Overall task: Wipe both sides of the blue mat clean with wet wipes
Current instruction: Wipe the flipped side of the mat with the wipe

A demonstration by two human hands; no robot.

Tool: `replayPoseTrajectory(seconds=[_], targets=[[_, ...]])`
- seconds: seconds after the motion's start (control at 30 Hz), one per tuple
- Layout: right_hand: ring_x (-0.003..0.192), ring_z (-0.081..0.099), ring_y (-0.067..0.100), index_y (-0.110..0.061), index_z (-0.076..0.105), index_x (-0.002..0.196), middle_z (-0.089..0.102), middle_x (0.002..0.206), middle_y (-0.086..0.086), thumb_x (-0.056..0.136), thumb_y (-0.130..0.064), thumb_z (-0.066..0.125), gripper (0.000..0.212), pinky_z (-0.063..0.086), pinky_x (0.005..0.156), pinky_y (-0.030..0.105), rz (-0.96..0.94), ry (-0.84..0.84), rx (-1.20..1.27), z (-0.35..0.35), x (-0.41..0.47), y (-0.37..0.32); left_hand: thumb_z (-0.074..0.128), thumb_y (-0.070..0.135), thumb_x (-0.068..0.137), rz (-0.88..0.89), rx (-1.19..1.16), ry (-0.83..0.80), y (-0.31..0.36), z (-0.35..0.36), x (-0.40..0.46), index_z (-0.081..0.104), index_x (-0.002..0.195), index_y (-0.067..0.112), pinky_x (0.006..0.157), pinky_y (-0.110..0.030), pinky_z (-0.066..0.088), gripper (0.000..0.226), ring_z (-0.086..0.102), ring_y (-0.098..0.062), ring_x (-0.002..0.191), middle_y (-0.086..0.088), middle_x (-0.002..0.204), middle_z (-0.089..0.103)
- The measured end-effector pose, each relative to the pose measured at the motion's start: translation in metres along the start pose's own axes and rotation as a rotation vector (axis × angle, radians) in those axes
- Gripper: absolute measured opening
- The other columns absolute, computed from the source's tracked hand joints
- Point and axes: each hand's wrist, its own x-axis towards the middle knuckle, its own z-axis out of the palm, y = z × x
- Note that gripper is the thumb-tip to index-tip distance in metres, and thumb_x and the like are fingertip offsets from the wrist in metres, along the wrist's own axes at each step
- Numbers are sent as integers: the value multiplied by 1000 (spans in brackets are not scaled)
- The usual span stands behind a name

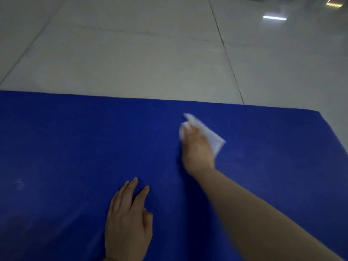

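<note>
Head view: right hand (198, 147) presses wipe (213, 137) flat onto mat (75, 138).

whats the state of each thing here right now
blue mat: spread flat on the floor, pale smudge near left edge
wet wipe: pressed on the mat under the right hand
right hand: flat on the wipe, blurred
left hand: flat on the mat, holding nothing

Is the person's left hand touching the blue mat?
Touching. The head view shows the left hand resting flat, fingers straight, on the large blue floor mat.
</note>
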Motion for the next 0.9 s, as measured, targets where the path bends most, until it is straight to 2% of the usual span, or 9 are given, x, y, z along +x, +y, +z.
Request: replayPoseTrajectory(seconds=[0.1,0.17,0.3,0.43,0.53,0.6,0.67,0.8,0.9], targets=[[147,8,21,-9,14,151,6,160,7,98,-14,34,57,12,119,34,300,51,88,2,3,57,68,2,74,22,-37,38,-4,-7,35,70,90,15,92,-49,47,21,54,-28,116,-10,127,56],[147,4,19,-10,9,152,2,160,4,98,-14,32,59,8,120,34,316,35,94,5,1,56,71,-2,75,-32,-43,39,0,-8,77,69,101,11,98,-47,42,29,53,-33,122,-13,134,53],[147,-3,16,-11,7,153,-3,161,2,98,-12,32,61,3,120,32,290,75,155,8,-3,54,39,23,100,-175,10,-30,16,0,144,29,150,13,119,-35,2,52,6,-22,149,-7,161,9],[140,27,18,-11,24,148,21,156,6,98,-10,35,52,27,111,28,406,109,229,6,11,34,23,29,92,-145,146,-1,9,16,150,48,139,6,116,-42,18,58,31,-31,141,-17,152,34],[121,48,22,-17,41,141,49,135,11,99,-30,24,47,40,94,32,52,74,303,8,41,-38,35,37,89,-120,233,-60,5,17,155,42,142,7,119,-41,14,61,28,-30,143,-17,154,30],[142,26,17,-21,36,145,36,151,0,90,-44,6,67,16,116,37,-255,-12,312,10,57,-78,64,41,77,-112,260,-109,6,13,158,38,144,4,115,-41,14,80,31,-32,141,-19,151,34],[146,13,13,-21,32,148,25,156,-5,90,-42,4,67,2,117,31,-320,-82,339,8,75,-74,62,39,80,-107,264,-97,7,12,159,39,143,6,114,-41,15,75,31,-30,141,-18,151,35],[137,27,9,-13,43,138,38,148,1,94,-15,24,48,13,110,15,38,80,198,9,85,1,28,29,85,-137,183,-20,8,12,156,56,132,6,109,-42,21,58,38,-31,136,-16,147,43],[138,29,19,-17,34,145,37,149,0,95,-36,7,60,22,110,33,160,1,265,4,100,-10,29,28,84,-113,186,6,6,17,158,58,130,7,109,-42,20,59,39,-31,135,-16,145,45]])
